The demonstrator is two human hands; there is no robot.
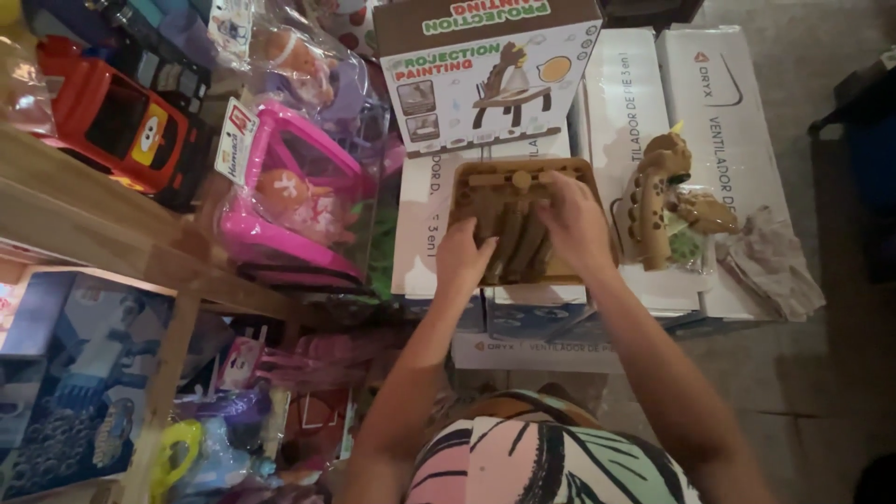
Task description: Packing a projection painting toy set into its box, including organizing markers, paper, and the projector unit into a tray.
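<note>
Both of my hands are resting on a brown plastic tray (pixel 523 191) that is lying on top of a stack of white cartons (pixel 644 103). My left hand (pixel 464 259) is gripping the tray's near left edge, fingers curled over the rim, while my right hand (pixel 574 224) is lying across the middle and right part of it with the fingers spread, pressing down on the brown pieces sitting inside. Whether that hand is actually pinching one of those pieces I cannot tell, since the fingers are covering them. Just to the right of the tray, a brown toy dinosaur (pixel 658 191) is standing on the same cartons, with a crumpled clear plastic bag (pixel 770 261) lying beside it further right. At the far side of the tray, a white toy box with a dinosaur picture (pixel 490 79) is sitting upright, touching or nearly touching the tray's far edge. On the left, a pink toy in clear wrapping (pixel 289 191) is leaning near a wooden shelf (pixel 103 229), and a red toy car (pixel 117 117) is sitting on that shelf at the far left.
</note>
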